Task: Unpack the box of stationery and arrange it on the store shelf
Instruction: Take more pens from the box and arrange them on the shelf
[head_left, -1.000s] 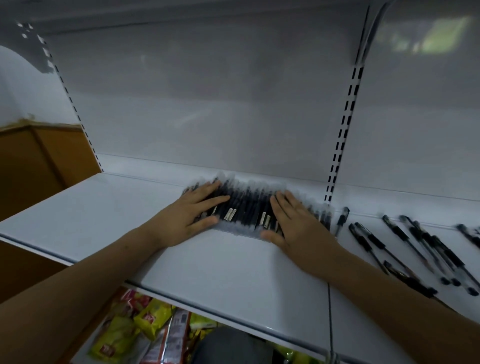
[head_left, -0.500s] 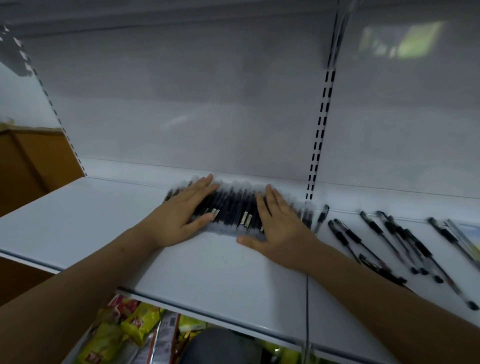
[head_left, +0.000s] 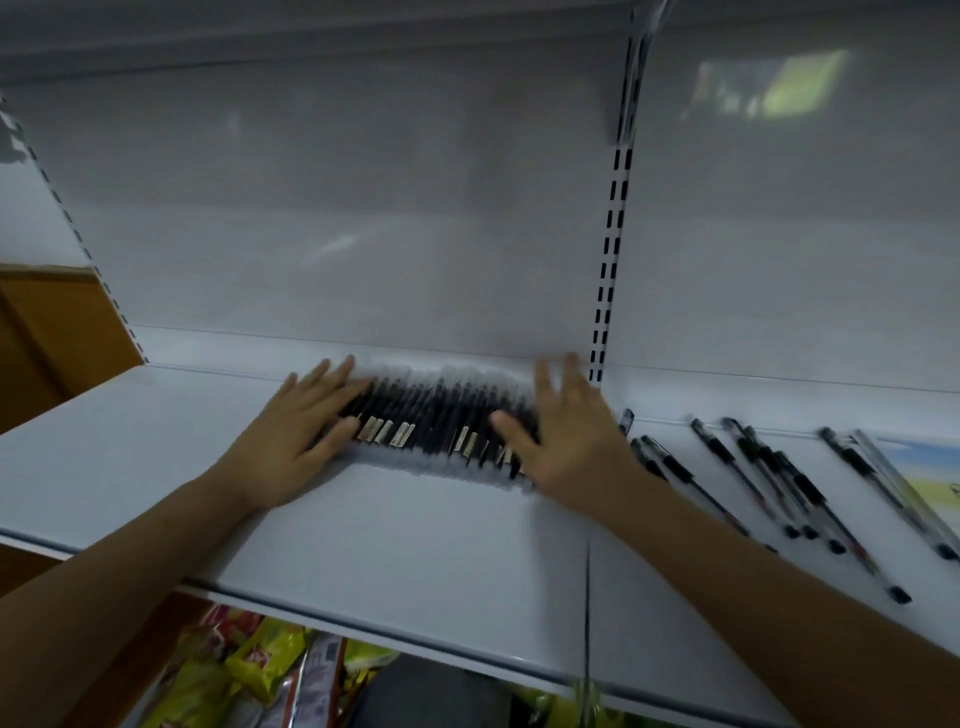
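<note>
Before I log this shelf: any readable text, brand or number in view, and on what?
None can be read.
Snack packets below the shelf: red and yellow print, too blurred.
Row of pens: pale clips or labels, no legible text.
Loose pens: nothing legible.

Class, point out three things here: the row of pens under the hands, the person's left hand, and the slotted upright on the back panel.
row of pens (head_left: 441, 421), head view, dark grips mid-row.
left hand (head_left: 291, 436), head view, back of hand.
slotted upright (head_left: 613, 249), head view, slotted strip.

Two hands (head_left: 296, 441), one shelf (head_left: 415, 545)
</note>
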